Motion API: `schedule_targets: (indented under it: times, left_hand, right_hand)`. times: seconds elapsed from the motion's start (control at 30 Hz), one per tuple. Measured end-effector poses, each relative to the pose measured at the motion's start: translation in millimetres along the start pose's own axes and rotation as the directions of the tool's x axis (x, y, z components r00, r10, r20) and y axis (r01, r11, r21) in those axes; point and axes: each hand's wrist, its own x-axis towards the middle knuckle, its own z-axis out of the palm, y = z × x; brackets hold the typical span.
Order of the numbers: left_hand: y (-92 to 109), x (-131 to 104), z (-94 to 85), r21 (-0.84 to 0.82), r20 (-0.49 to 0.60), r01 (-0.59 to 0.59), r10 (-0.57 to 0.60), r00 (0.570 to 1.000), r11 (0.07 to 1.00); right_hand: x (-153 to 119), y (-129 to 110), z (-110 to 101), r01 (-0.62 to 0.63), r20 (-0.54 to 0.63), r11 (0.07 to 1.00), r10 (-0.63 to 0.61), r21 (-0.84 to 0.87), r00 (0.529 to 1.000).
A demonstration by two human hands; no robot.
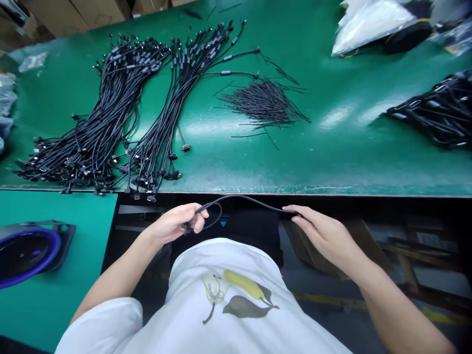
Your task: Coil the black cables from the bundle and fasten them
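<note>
A thin black cable point(245, 197) arches between my two hands, just off the table's front edge and above my lap. My left hand point(184, 220) is closed around one part of it, and a loop hangs beside those fingers with a dark connector end under them. With thumb and fingers, my right hand point(320, 228) pinches the other stretch of the cable; the end there is hidden by the fingers. Beyond my left hand lie two bundles of black cables, a smaller bundle point(177, 93) and a thicker bundle point(110, 108), with connectors at both ends.
On the green table point(332, 162) lies a pile of thin black strips point(263, 103). Bagged black cables point(438, 110) lie at the right, a white plastic bag point(372, 24) behind. A purple-rimmed round object point(55, 248) sits at lower left; cardboard boxes point(96, 12) stand at the back.
</note>
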Motion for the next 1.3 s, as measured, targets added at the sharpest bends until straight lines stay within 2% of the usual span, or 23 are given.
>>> schedule_targets:
  times: [0.07,0.13,0.23,0.33,0.4,0.47,0.53,0.63,0.67,0.7,0.77,0.83,0.93,1.03,1.1,1.13,1.2,1.27,1.3]
  left_hand:
    - [-2.3,1.7,4.2,0.012,0.071,0.063,-0.064,0.995,0.998]
    - [-3.6,2.4,9.2,-0.012,0.072,0.065,-0.064,0.995,0.998]
    - [-5.4,3.3,17.8,0.022,0.024,0.009,-0.009,1.0,1.0]
    - [-5.6,3.6,22.9,0.134,0.065,-0.038,0.03,0.997,0.99]
    - [-4.2,3.5,21.8,0.135,0.074,-0.083,0.073,0.995,0.987]
    - [-2.4,3.9,16.6,0.081,0.009,-0.13,0.129,0.992,0.988]
    - [-0.8,4.6,8.4,0.049,-0.114,-0.174,0.178,0.977,0.984]
    - [2.2,3.4,-5.6,0.052,-0.328,-0.213,0.218,0.919,0.976]
    - [3.6,1.6,-9.4,0.025,-0.387,-0.22,0.212,0.898,0.975]
    - [5.2,-0.7,-12.2,-0.017,-0.43,-0.233,0.203,0.879,0.972]
    - [7.7,-6.0,-13.3,-0.09,-0.458,-0.266,0.197,0.867,0.96]
    - [7.0,-9.1,-6.5,-0.053,-0.409,-0.269,0.225,0.885,0.962]
    - [-1.9,-5.0,18.1,0.26,-0.219,-0.168,0.228,0.949,0.951]
    - [-13.8,4.2,47.8,0.597,0.015,-0.082,0.091,0.996,0.798]
    - [-18.3,7.1,60.1,0.681,0.077,-0.054,0.001,0.997,0.73]
    - [-18.9,6.7,62.5,0.674,0.084,-0.035,-0.03,0.996,0.738]
    - [-17.0,2.3,59.7,0.549,0.106,0.017,-0.09,0.99,0.836]
    - [-12.4,-6.3,50.1,0.267,0.195,0.062,-0.117,0.974,0.962]
    - [-9.8,-11.5,44.4,0.104,0.233,0.065,-0.088,0.968,0.992]
  right_hand:
    - [1.3,-3.8,-2.2,0.056,-0.066,0.998,-0.059,-0.038,0.996]
    - [4.7,-10.3,-4.7,0.098,-0.083,0.992,-0.105,-0.079,0.991]
    - [11.6,-21.7,-3.1,0.17,-0.006,0.98,-0.172,-0.106,0.985]
    - [18.6,-31.2,5.0,0.233,0.097,0.966,-0.223,-0.114,0.97]
    - [22.5,-34.0,8.8,0.25,0.135,0.961,-0.235,-0.115,0.963]
    - [25.2,-32.6,7.2,0.242,0.12,0.965,-0.229,-0.103,0.966]
    - [25.7,-27.0,-0.9,0.194,0.033,0.976,-0.192,-0.094,0.981]
    - [20.6,-12.5,-20.3,0.095,-0.129,0.989,-0.109,-0.11,0.986]
    - [17.2,-7.3,-26.5,0.076,-0.146,0.99,-0.093,-0.116,0.985]
    - [13.1,-2.8,-31.3,0.072,-0.134,0.99,-0.088,-0.12,0.987]
    - [4.4,1.7,-35.1,0.103,-0.027,0.989,-0.106,-0.103,0.994]
    - [-1.8,-3.5,-30.2,0.171,0.121,0.985,-0.165,-0.037,0.979]
    - [0.2,-30.6,-12.1,0.291,0.224,0.952,-0.305,0.094,0.926]
    - [17.4,-63.4,5.2,0.372,0.146,0.927,-0.374,0.038,0.916]
    - [33.3,-75.5,10.8,0.384,0.063,0.923,-0.381,-0.04,0.922]
    - [40.8,-77.2,11.8,0.38,0.031,0.924,-0.378,-0.052,0.925]
    - [52.6,-72.8,11.8,0.357,-0.003,0.933,-0.358,-0.034,0.934]
    - [58.4,-62.0,11.6,0.334,0.002,0.942,-0.334,-0.023,0.942]
    - [59.1,-55.9,12.1,0.334,0.012,0.942,-0.334,-0.028,0.942]
